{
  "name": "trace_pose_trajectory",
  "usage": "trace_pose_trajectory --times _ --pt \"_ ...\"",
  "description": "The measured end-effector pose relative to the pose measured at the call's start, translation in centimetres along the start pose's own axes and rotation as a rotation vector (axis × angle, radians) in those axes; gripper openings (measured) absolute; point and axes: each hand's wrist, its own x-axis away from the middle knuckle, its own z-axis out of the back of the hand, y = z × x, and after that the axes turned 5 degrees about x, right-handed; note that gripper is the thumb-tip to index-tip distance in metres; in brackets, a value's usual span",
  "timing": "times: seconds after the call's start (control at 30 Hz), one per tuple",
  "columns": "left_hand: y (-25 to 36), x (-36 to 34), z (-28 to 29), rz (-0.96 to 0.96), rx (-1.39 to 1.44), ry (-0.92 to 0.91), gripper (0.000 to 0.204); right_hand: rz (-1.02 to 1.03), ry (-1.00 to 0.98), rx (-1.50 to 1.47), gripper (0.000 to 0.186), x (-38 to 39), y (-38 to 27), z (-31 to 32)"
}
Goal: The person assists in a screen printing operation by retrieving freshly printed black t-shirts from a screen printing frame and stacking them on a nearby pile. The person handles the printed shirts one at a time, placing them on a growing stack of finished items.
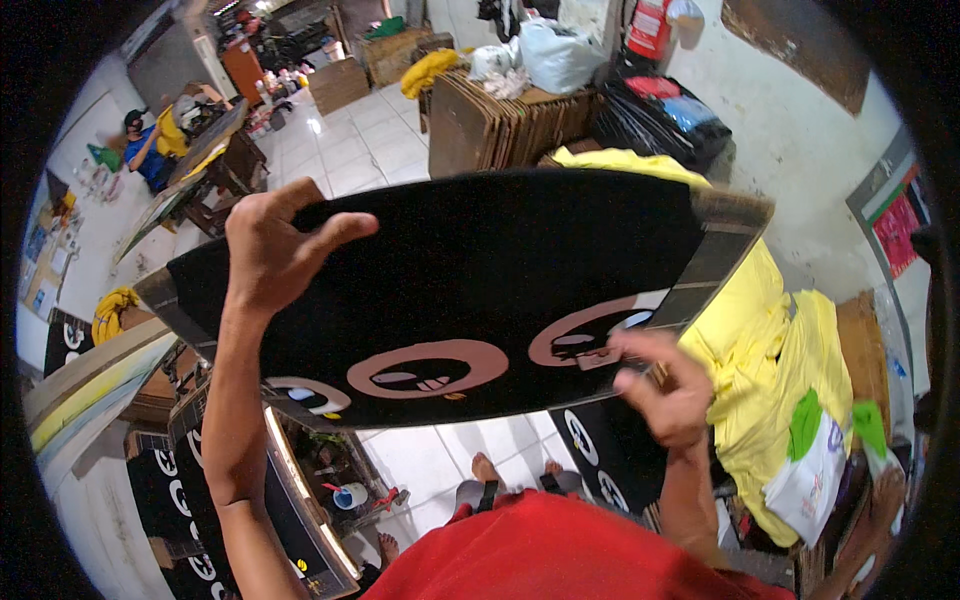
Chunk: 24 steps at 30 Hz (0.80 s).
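A wide board (pixel 470 240) covered in black cloth is tilted up in front of me. Pinkish and white ring prints (pixel 428 368) with small inner shapes run along its near side. My left hand (pixel 275 240) is closed over the far left edge, its thumb lying on the black face and its fingers hidden behind. Slightly blurred, my right hand (pixel 670 390) is at the near right edge beside the rightmost ring, with index finger and thumb bent about the rim. A small pale patch shows by those fingertips; I cannot make out what it is.
Yellow cloth (pixel 775 370) is heaped at the right. Upright boards (pixel 510 125) stand stacked beyond, with plastic bags (pixel 560 55) on top. More printed black boards (pixel 160 510) lie lower left, near a paint pot (pixel 350 496). Another person (pixel 142 150) is at the far left.
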Motion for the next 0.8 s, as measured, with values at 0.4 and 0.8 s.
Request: trace_pose_trajectory --times 0.4,0.8 --pt "0.3 -1.4 -9.1 -0.283 0.057 -0.226 0.043 0.156 -0.806 0.309 0.031 -17.1 0.6 -6.1" --pt "-5.0 20.8 -18.5 0.554 0.303 -0.188 0.034 -0.087 -0.743 0.537 0.023 -4.8 15.0 -18.4"
